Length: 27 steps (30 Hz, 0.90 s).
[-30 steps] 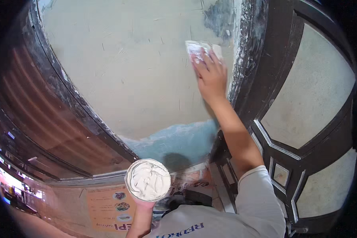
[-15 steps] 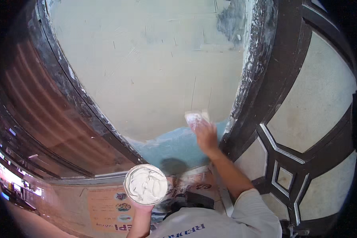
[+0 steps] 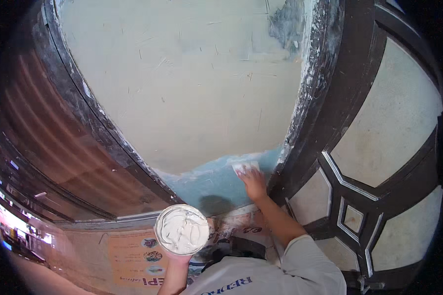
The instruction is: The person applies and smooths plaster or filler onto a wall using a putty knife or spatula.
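— Low on the wall point(image 3: 182, 93), what have you got?

— I see my right hand point(image 3: 253, 183) pressing a small white scraper point(image 3: 245, 167) flat against the blue patch point(image 3: 216, 179), just beside the dark door frame point(image 3: 325, 113). Its fingers are clenched on the scraper's lower edge.

— And the left?

— My left hand point(image 3: 178, 260) holds up a round tub of white putty point(image 3: 181, 230) from beneath, fingers grasping its base, near my chest and well apart from the scraper.

— What lies below?

— Printed newspaper point(image 3: 138, 258) covers the floor under the tub, and a paneled door point(image 3: 379, 162) stands to my right.
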Each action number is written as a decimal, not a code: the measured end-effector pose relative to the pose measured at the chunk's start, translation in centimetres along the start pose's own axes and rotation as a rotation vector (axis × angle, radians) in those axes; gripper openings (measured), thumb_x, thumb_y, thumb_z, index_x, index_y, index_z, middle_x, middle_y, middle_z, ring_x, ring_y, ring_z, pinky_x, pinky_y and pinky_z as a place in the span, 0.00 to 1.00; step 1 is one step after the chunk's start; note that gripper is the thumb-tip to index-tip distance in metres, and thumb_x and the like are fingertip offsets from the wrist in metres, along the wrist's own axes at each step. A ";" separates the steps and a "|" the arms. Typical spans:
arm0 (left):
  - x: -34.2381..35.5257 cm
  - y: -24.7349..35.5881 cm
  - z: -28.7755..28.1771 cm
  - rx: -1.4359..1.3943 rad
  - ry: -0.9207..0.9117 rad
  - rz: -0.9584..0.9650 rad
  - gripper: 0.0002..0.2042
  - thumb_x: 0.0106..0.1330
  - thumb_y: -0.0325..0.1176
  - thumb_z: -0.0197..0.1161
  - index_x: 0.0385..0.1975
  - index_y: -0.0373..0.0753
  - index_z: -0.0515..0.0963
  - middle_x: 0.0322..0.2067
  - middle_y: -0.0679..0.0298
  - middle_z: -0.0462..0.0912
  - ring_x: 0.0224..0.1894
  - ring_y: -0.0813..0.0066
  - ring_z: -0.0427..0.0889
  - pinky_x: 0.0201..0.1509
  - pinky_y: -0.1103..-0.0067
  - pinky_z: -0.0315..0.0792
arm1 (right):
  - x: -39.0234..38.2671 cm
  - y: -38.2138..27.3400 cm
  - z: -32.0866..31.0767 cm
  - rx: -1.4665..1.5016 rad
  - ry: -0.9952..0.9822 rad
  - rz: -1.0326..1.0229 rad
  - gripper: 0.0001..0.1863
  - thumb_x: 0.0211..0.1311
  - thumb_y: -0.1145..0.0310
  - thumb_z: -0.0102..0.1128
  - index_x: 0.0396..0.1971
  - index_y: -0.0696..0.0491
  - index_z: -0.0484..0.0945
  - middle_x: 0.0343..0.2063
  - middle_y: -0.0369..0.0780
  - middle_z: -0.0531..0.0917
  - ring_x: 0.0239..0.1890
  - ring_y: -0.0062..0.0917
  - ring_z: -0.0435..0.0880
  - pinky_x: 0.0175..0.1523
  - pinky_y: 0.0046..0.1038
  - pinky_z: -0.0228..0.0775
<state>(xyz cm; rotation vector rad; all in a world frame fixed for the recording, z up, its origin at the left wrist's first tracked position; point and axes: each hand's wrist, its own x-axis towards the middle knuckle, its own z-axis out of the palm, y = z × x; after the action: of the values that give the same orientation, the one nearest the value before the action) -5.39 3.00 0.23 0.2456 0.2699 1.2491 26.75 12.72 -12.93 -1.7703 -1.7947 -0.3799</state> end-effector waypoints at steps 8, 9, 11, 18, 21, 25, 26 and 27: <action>-0.1 0.1 -0.1 -0.091 0.042 -0.051 0.33 0.67 0.60 0.42 0.63 0.41 0.66 0.64 0.56 0.67 0.65 0.52 0.66 0.70 0.56 0.57 | 12.0 1.6 -13.2 -0.110 0.458 -0.028 0.23 0.58 0.70 0.55 0.54 0.37 0.77 0.55 0.37 0.76 0.57 0.36 0.72 0.57 0.40 0.63; 0.0 0.0 -0.3 -0.107 0.041 -0.062 0.33 0.67 0.60 0.42 0.63 0.41 0.66 0.64 0.56 0.67 0.65 0.52 0.66 0.70 0.56 0.57 | 14.5 0.4 -16.7 -0.121 0.536 -0.011 0.22 0.59 0.70 0.55 0.55 0.38 0.76 0.55 0.37 0.76 0.58 0.36 0.72 0.57 0.40 0.63; 0.1 -0.5 -0.3 -0.114 0.023 -0.065 0.33 0.67 0.59 0.42 0.63 0.41 0.66 0.63 0.56 0.67 0.65 0.52 0.66 0.70 0.56 0.57 | 17.8 0.5 -19.0 -0.144 0.635 -0.019 0.21 0.60 0.69 0.56 0.54 0.38 0.76 0.57 0.37 0.75 0.58 0.37 0.71 0.58 0.39 0.63; -0.9 -1.3 0.3 -0.039 -0.027 -0.020 0.33 0.67 0.60 0.42 0.63 0.41 0.65 0.64 0.55 0.66 0.66 0.52 0.64 0.70 0.55 0.55 | 5.6 4.4 -3.3 -0.165 0.311 0.069 0.18 0.62 0.62 0.56 0.52 0.37 0.78 0.58 0.37 0.74 0.61 0.37 0.69 0.58 0.43 0.62; -1.5 -1.3 -0.2 -0.045 -0.033 -0.032 0.35 0.66 0.61 0.42 0.65 0.41 0.64 0.64 0.55 0.66 0.66 0.52 0.63 0.71 0.55 0.55 | -3.4 6.2 1.7 -0.049 0.071 0.084 0.20 0.59 0.70 0.56 0.52 0.41 0.78 0.53 0.39 0.77 0.54 0.40 0.74 0.56 0.45 0.66; -1.5 -1.2 -0.3 0.068 -0.095 0.039 0.34 0.66 0.61 0.42 0.65 0.41 0.64 0.64 0.55 0.65 0.66 0.51 0.63 0.70 0.55 0.55 | -2.5 4.4 -1.7 0.155 0.097 0.038 0.21 0.57 0.74 0.57 0.52 0.44 0.78 0.49 0.41 0.78 0.50 0.42 0.76 0.54 0.43 0.69; -1.3 -1.3 0.1 -0.096 -0.032 -0.019 0.34 0.66 0.61 0.41 0.64 0.41 0.64 0.64 0.55 0.66 0.66 0.51 0.63 0.70 0.55 0.55 | 0.8 3.6 -4.5 0.092 0.151 0.016 0.21 0.57 0.73 0.57 0.52 0.44 0.78 0.49 0.41 0.78 0.50 0.41 0.76 0.53 0.41 0.69; -1.2 -1.5 0.4 -0.260 0.030 -0.082 0.34 0.66 0.61 0.41 0.64 0.41 0.64 0.64 0.55 0.66 0.66 0.51 0.63 0.70 0.55 0.55 | 3.8 3.1 -7.0 0.032 0.275 0.022 0.21 0.57 0.73 0.57 0.53 0.43 0.78 0.50 0.42 0.78 0.51 0.41 0.75 0.53 0.41 0.69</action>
<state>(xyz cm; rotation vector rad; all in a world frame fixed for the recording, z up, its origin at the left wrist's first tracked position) -4.26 1.38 0.18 -0.0080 0.1394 1.1929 31.39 12.01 -5.79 -1.6267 -1.5780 -0.5536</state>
